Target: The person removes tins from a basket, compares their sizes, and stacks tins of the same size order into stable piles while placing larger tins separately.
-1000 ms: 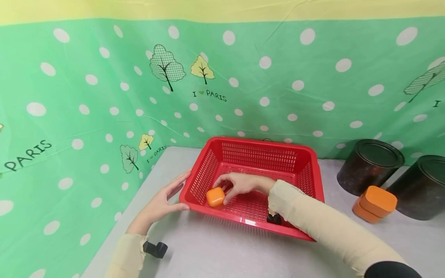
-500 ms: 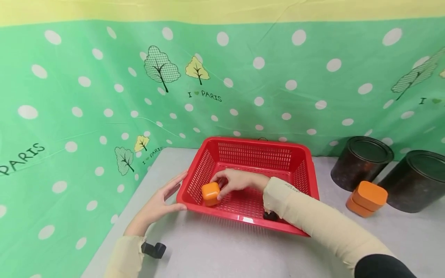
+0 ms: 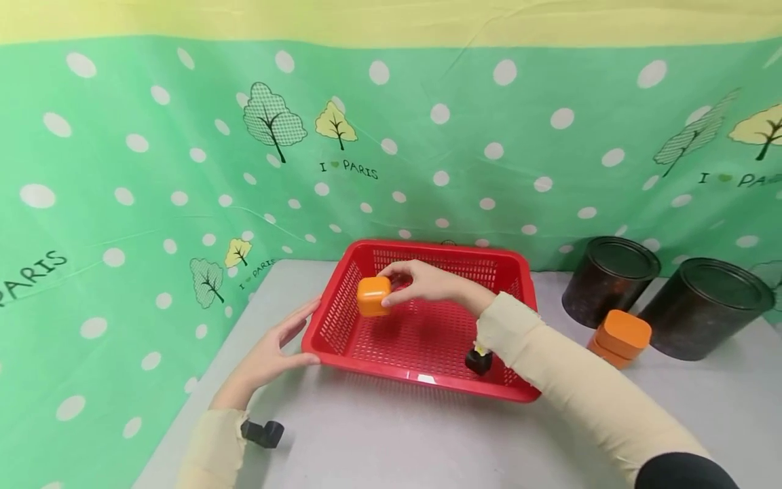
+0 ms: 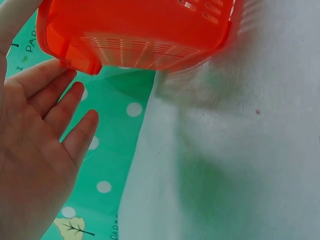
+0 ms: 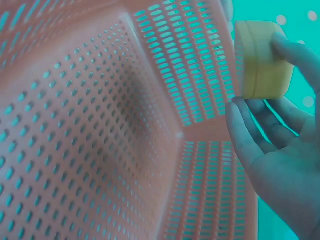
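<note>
My right hand (image 3: 421,284) pinches a small orange box (image 3: 374,297) with rounded corners between thumb and fingers. The box is raised over the left part of a red perforated plastic basket (image 3: 379,371), and a shadow falls on the basket floor below. In the right wrist view a seam runs round the box (image 5: 265,60), near its left side. My left hand (image 3: 265,360) is at the basket's left front corner, thumb at the front rim and fingers along the left side. The left wrist view shows its fingers (image 4: 67,107) extended, with fingertips right at the rim.
A second orange box (image 3: 624,330) with a seam stands on the grey tabletop (image 3: 379,441) right of the basket. Behind it are two dark lidded cans, a nearer can (image 3: 709,309) and a farther can (image 3: 611,282). A green dotted curtain (image 3: 427,136) hangs behind and to the left.
My right hand has lifted the orange box from near the basket's front left floor, up and away from me. The left hand keeps its place at the rim. The whole scene has shifted slightly left.
</note>
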`<state>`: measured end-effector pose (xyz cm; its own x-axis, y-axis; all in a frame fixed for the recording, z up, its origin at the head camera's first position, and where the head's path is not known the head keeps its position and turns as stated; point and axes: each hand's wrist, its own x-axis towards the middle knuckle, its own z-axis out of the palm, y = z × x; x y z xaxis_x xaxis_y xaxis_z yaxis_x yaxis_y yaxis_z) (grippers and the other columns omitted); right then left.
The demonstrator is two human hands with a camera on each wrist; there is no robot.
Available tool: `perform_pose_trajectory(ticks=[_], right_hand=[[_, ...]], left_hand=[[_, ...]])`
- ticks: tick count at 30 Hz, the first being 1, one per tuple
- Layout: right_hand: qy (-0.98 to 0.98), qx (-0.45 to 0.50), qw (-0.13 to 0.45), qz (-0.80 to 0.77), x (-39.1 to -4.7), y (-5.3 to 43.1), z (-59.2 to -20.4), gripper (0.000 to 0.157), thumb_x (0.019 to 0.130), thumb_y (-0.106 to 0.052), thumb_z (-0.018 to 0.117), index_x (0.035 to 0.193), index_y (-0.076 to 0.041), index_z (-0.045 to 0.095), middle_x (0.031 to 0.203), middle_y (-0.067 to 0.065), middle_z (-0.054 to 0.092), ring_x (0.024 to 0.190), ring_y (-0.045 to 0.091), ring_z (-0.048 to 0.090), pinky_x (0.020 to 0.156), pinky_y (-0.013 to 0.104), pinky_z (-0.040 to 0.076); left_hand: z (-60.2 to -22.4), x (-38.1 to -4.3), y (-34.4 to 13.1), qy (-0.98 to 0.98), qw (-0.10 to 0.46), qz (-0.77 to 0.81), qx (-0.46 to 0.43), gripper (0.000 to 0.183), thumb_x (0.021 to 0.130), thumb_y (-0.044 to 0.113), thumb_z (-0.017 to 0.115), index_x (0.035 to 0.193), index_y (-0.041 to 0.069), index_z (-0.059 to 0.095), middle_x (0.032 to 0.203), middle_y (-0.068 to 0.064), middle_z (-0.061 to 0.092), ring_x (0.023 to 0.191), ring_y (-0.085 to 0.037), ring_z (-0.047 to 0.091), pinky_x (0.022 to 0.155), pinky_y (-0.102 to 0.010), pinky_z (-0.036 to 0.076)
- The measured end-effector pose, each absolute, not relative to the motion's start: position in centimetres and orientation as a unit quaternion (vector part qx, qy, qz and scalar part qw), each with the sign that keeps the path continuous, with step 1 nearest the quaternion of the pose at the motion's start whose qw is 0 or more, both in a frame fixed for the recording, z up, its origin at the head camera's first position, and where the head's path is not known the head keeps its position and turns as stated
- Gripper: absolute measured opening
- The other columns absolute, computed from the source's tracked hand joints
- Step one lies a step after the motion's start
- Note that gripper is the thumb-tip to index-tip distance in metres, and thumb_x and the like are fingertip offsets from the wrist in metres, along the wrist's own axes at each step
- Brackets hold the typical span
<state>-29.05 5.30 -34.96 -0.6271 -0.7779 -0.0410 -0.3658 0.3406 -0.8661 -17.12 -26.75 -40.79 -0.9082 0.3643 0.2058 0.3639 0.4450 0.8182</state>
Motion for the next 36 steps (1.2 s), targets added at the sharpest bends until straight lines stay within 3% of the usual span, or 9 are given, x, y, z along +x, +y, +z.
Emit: perform_pose_trajectory(ticks=[10,15,17,21,23,30,36], right_hand=[[0.771,-0.29,0.22,-0.522,-27.2,10.3,-33.0,0.046,0.095,-0.019,0.059,0.138,-0.005,0.05,0.122,0.013,0.061,0.104,0.02,0.061,0.099,0.04,0.056],[0.703,-0.279,0.214,-0.618,-25.9,13.7,-32.3,0.049,0.096,-0.012,0.053,0.142,0.003,0.044,0.12,0.008,0.058,0.102,0.019,0.061,0.089,0.029,0.059],[0.683,-0.264,0.208,-0.649,-25.2,15.3,-32.1,0.049,0.096,-0.013,0.051,0.143,-0.001,0.043,0.12,0.005,0.057,0.103,0.018,0.06,0.087,0.026,0.059],[0.666,-0.226,0.201,-0.682,-23.5,19.1,-31.4,0.046,0.099,-0.014,0.047,0.145,-0.009,0.042,0.123,0.005,0.054,0.111,0.02,0.061,0.093,0.035,0.061],[0.692,-0.204,0.187,-0.667,-22.7,21.2,-31.0,0.045,0.101,-0.015,0.047,0.145,-0.009,0.04,0.125,0.008,0.05,0.113,0.021,0.061,0.094,0.04,0.061],[0.865,-0.095,0.085,-0.485,-20.4,27.5,-30.3,0.056,0.098,-0.03,0.062,0.137,-0.003,0.034,0.122,0.018,0.055,0.099,0.017,0.063,0.081,0.024,0.06],[0.96,-0.05,0.005,-0.276,-18.8,31.5,-31.0,0.066,0.087,-0.045,0.074,0.13,-0.003,0.047,0.109,0.018,0.062,0.092,0.025,0.06,0.067,0.027,0.052]], left_hand=[[-41.7,-17.6,-26.5,0.843,-0.002,0.486,0.229,0.092,0.079,0.005,0.082,0.157,0.012,0.032,0.165,-0.013,0.026,0.143,0.015,0.025,0.113,-0.006,0.03],[-42.0,-17.8,-26.2,0.844,-0.004,0.481,0.237,0.093,0.079,0.004,0.081,0.157,0.011,0.031,0.165,-0.015,0.026,0.143,0.015,0.025,0.113,-0.007,0.03],[-42.0,-17.9,-26.1,0.843,-0.005,0.482,0.239,0.093,0.078,0.003,0.081,0.157,0.011,0.031,0.165,-0.015,0.026,0.143,0.015,0.025,0.113,-0.006,0.03],[-42.0,-18.1,-25.8,0.845,-0.006,0.479,0.238,0.093,0.079,0.004,0.081,0.157,0.013,0.031,0.165,-0.013,0.027,0.142,0.017,0.025,0.111,-0.004,0.032],[-41.9,-18.2,-25.7,0.846,-0.004,0.478,0.236,0.093,0.079,0.004,0.081,0.157,0.015,0.031,0.165,-0.013,0.027,0.142,0.017,0.025,0.11,-0.004,0.032],[-41.3,-17.8,-26.4,0.863,-0.009,0.454,0.222,0.093,0.08,0.005,0.08,0.158,0.019,0.03,0.165,-0.01,0.027,0.142,0.019,0.023,0.107,-0.003,0.034],[-41.3,-17.6,-26.8,0.864,-0.011,0.45,0.224,0.092,0.08,0.003,0.08,0.157,0.017,0.031,0.165,-0.011,0.027,0.141,0.02,0.023,0.105,0.0,0.034]])
